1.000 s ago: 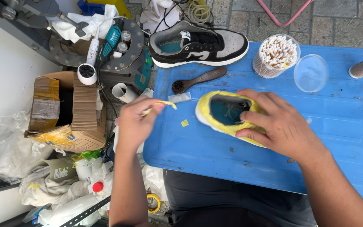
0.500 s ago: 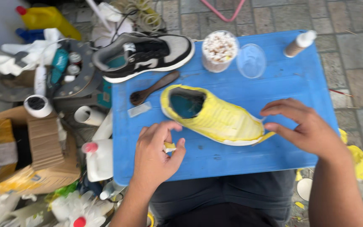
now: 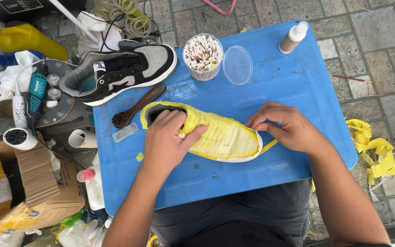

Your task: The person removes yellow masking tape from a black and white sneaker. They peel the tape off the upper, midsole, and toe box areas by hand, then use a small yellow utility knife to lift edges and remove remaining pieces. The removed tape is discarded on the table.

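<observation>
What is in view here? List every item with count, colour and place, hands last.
shoe wrapped in tape: 1, yellow, middle of the tray
tray: 1, blue, across the lap
sneaker: 1, black, grey and white, tray's far left corner
brush: 1, brown, beside the sneaker
cotton swab tub: 1, clear, far edge of tray
lid: 1, clear, right of the tub
small bottle: 1, brown with white cap, far right of tray
rotary tool: 1, teal, left of tray
tape scraps: several, yellow, on paving at right
left hand: on the shoe's opening
right hand: at the shoe's toe
</observation>
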